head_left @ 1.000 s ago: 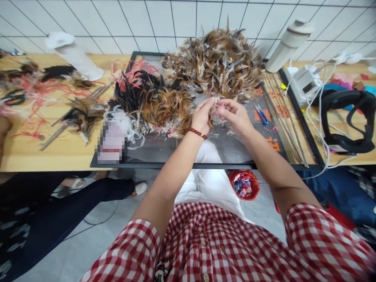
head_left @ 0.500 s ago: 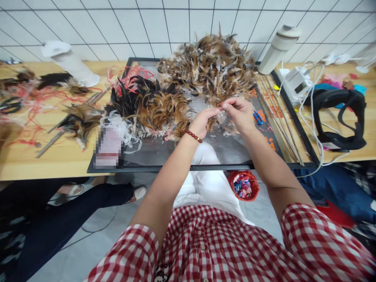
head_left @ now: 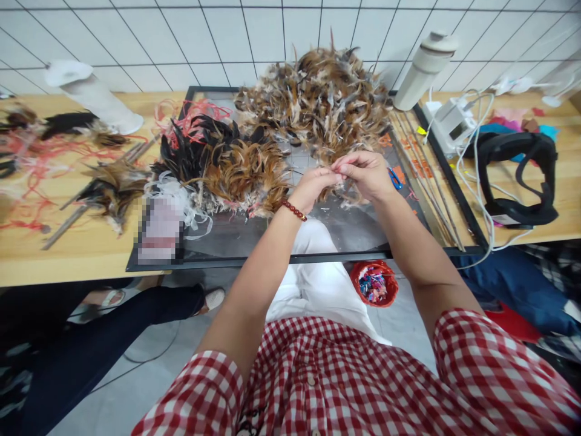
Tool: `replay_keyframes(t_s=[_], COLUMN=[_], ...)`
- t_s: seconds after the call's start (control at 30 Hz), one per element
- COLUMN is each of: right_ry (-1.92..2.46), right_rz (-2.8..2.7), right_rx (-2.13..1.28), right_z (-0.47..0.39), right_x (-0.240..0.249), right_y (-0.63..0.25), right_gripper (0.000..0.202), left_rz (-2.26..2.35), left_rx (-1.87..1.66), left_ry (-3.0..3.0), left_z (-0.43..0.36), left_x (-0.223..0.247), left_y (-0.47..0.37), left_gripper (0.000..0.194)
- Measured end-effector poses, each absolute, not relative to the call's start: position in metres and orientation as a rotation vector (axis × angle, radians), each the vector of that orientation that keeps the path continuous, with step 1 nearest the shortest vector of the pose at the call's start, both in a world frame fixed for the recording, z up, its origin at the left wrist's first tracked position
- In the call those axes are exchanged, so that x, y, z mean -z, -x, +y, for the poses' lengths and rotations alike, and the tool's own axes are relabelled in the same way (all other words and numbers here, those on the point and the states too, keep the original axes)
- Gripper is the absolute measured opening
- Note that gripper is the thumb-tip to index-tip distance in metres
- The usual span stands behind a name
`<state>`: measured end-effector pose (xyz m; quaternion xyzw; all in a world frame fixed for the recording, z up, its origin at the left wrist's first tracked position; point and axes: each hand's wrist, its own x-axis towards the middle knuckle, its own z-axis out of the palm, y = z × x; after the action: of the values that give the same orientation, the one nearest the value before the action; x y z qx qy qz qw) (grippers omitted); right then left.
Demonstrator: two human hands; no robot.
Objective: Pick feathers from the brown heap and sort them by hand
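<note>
My left hand [head_left: 312, 188], with a beaded bracelet [head_left: 294, 210] at its wrist, is closed in a pinch. Its fingertips meet those of my right hand [head_left: 365, 174], which is pinched too. Whatever lies between the fingers is too small to make out. Both hands are over the near side of a large heap of brown and grey feathers [head_left: 318, 100]. To their left lies a bunch of golden-brown feathers [head_left: 242, 172] beside black feathers [head_left: 200, 142]. Small blue snips [head_left: 394, 177] lie right of my right hand.
A black-framed board [head_left: 227, 245] lies on the wooden table [head_left: 97, 260]. Thin sticks [head_left: 429, 181], a pale bottle [head_left: 424, 71], a power strip [head_left: 447, 130] with cables and a black headset strap [head_left: 517, 178] are at right. Below the edge stands a red basket [head_left: 394, 290]. A co-worker's leg [head_left: 149, 324] shows left.
The view has shifted slightly, so the table things sit a little further left. My hands stay together, with the fingertips drawn closer and the right fingers more curled over the left.
</note>
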<state>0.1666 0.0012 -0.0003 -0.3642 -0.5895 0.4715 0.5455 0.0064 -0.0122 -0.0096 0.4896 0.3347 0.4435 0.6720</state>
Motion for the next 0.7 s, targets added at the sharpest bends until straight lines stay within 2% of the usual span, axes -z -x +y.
replay_keyframes(t_s=[0.2, 0.4, 0.7], right_ry=[0.808, 0.85, 0.885], right_rz=[-1.383, -1.326, -1.176], right_rx=[-1.151, -1.164, -1.209], right_z=[0.002, 0.005, 0.004], right_x=[0.001, 0.006, 0.02], right_y=[-0.17, -0.165, -0.148], right_gripper=[0.046, 0.047, 0.052], left_rz=[0.927, 1.524, 1.783], left_rx=[-1.101, -1.146, -1.131], left_ry=[-1.576, -2.036, -2.052], left_z=[-0.01, -0.022, -0.028], left_x=[0.013, 0.008, 0.011], left_y=[-0.004, -0.007, -0.009], left_gripper=[0.02, 0.013, 0.018])
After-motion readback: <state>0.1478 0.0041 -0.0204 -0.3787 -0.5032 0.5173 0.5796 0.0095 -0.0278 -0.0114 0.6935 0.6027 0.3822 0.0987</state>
